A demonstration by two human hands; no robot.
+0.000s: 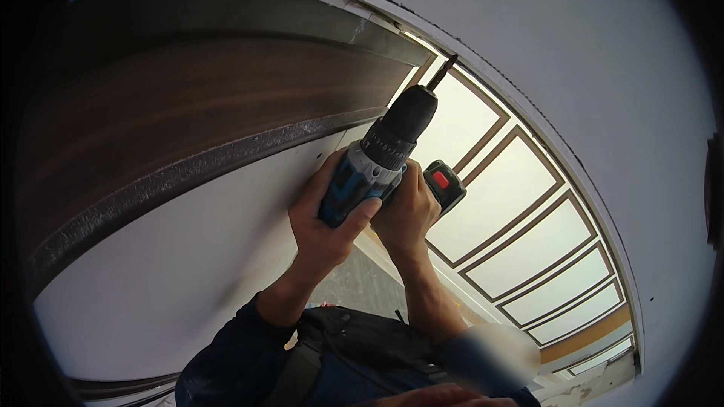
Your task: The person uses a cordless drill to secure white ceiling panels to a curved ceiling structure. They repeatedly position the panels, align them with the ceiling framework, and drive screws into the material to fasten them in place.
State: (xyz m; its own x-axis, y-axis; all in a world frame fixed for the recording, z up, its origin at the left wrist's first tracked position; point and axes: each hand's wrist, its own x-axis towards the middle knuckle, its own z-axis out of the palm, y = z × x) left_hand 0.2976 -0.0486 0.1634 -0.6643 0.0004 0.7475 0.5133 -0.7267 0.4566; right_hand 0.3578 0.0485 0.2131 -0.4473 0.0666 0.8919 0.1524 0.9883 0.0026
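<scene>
both hands raised overhead on blue-black cordless drill point(381, 162). left hand point(326, 215) wrapped round drill body, fingers closed, thumb across rear. right hand point(407, 215) clenched on grip above battery pack point(445, 185). driver bit point(443, 72) tip at edge of white ceiling panel point(573, 53), beside dark wood beam point(188, 113). panelled ceiling lights point(520, 234) to right.

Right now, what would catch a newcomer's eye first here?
The blue and black cordless drill at centre, gripped by both hands: the left hand on its body, the right hand on the grip. Its bit points at the white panel edge, with the dark wood-grain band arching left.
</scene>
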